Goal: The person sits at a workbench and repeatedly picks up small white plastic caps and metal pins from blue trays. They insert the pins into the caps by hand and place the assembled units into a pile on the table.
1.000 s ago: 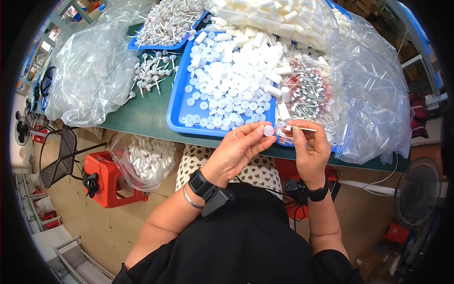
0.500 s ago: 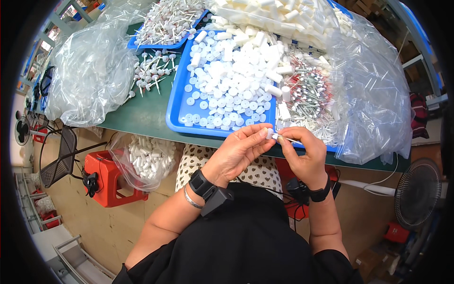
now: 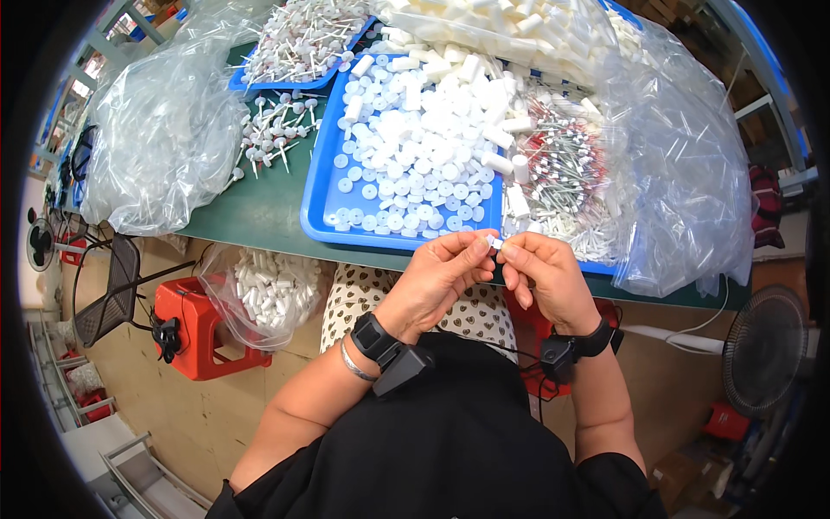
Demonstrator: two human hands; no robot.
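Can't really make out the tiny white piece [image 3: 493, 243] pinched between the left hand [image 3: 437, 275] and right hand [image 3: 545, 277]; the fingers [image 3: 474, 251] cover nearly all of it and it's too small to tell its shape. The blue tray [image 3: 322, 195] has its far end buried under white caps, and its right side disappears beneath the clear plastic bag [image 3: 683, 164]. The far tray of sticks [image 3: 303, 39] is cut off by the top edge.
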